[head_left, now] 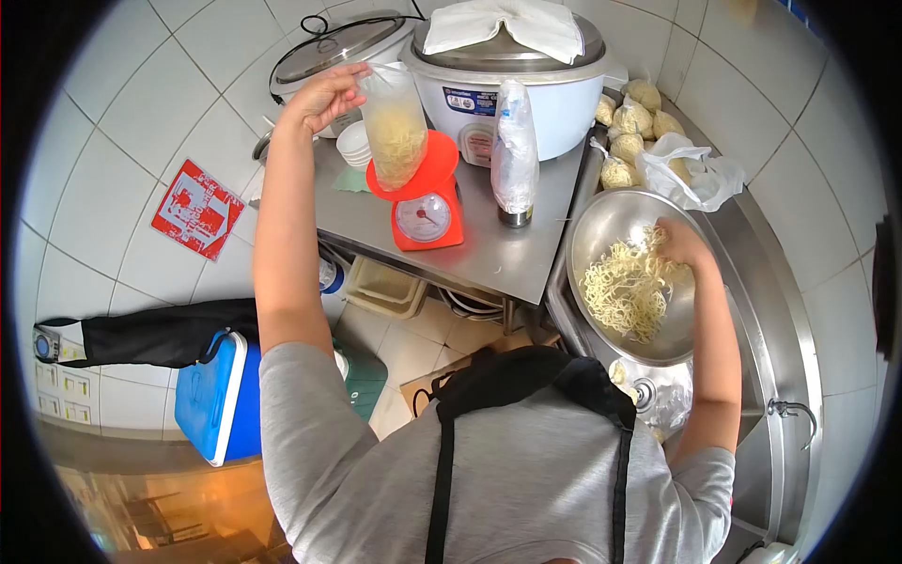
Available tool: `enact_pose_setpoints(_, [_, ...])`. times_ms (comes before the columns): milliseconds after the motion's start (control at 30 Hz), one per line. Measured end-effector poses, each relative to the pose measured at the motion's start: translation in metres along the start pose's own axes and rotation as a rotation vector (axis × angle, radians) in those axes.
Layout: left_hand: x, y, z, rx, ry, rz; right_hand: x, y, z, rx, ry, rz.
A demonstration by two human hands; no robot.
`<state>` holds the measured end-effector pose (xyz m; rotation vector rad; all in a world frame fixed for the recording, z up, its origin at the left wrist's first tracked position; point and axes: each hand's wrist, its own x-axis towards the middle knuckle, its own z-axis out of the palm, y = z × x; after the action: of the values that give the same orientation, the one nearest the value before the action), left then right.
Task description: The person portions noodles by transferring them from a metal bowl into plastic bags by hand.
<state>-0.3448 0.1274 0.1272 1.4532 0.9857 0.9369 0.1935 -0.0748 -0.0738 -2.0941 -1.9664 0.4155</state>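
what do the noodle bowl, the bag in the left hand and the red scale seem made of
Noodle bowl: probably stainless steel, satin to shiny, from its silvery wall and soft reflections.
Bag in the left hand: thin, slightly cloudy plastic film, since the pale strands inside show through.
Red scale: likely smooth moulded plastic, from its even bright colour; its pan could be painted metal.

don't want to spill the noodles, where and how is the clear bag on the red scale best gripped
Likely the top edge of the bag, gathered from above and the left, where the left hand pinches it. The bag stands tall and limp, noodles low, only thin film near the top; the red pan under its base would likely make a grip from below awkward.
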Motion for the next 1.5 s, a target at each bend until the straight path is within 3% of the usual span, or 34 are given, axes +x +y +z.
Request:
enact_pose_setpoints(100, [0.0, -0.002, -0.013, 0.151, 0.075, -0.021, -0.007, -0.025, -0.021, -0.013, -0.09, 0.082])
enact_pose_setpoints(200, [-0.005, -0.003, -0.005, 0.336, 0.211, -0.045, -0.005, -0.025, -0.016, -0.028, -0.026, 0.148])
enact_pose_setpoints(400, [-0.01, 0.0, 0.021, 0.683, 0.352, -0.041, -0.004, -0.012, -0.008, 0.038, 0.034, -0.023])
enact_pose_setpoints(500, [-0.018, 0.004, 0.034, 0.775, 0.37, -0.007, -0.009, -0.035, -0.024, 0.137, -0.219, 0.251])
enact_pose_setpoints(600, [-0.024, 0.003, 0.038, 0.833, 0.403, 0.012, -0.003, -0.015, -0.01, 0.141, -0.139, 0.207])
enact_pose_setpoints(700, [-0.027, 0.0, 0.038, 0.885, 0.428, 0.046, -0.004, -0.004, -0.003, -0.026, -0.032, 0.017])
enact_pose_setpoints(800, [-0.03, -0.001, 0.041, 0.929, 0.465, 0.062, -0.004, 0.011, 0.007, 0.06, 0.055, -0.186])
enact_pose_setpoints(833, [-0.031, -0.001, 0.042, 0.943, 0.481, 0.063, -0.005, 0.004, 0.001, 0.093, -0.019, -0.068])
enact_pose_setpoints(900, [-0.033, -0.001, 0.043, 0.948, 0.485, 0.051, -0.008, -0.015, -0.015, 0.155, -0.166, 0.169])
enact_pose_setpoints(1100, [-0.036, 0.002, 0.044, 0.894, 0.469, 0.02, -0.004, -0.012, -0.015, 0.259, -0.254, 0.211])
enact_pose_setpoints(1200, [-0.03, -0.005, 0.039, 0.707, 0.377, -0.044, -0.018, -0.018, -0.014, -0.073, -0.035, -0.088])
enact_pose_setpoints(1267, [-0.027, -0.012, 0.033, 0.535, 0.296, -0.019, -0.025, -0.032, -0.02, -0.085, 0.03, -0.041])
enact_pose_setpoints(1400, [-0.042, 0.011, 0.06, 0.308, 0.201, 0.181, -0.03, -0.065, -0.048, -0.038, 0.154, -0.002])
enact_pose_setpoints(1500, [-0.069, 0.051, 0.108, 0.296, 0.061, 0.265, -0.04, -0.137, -0.091, 0.196, 0.26, -0.199])
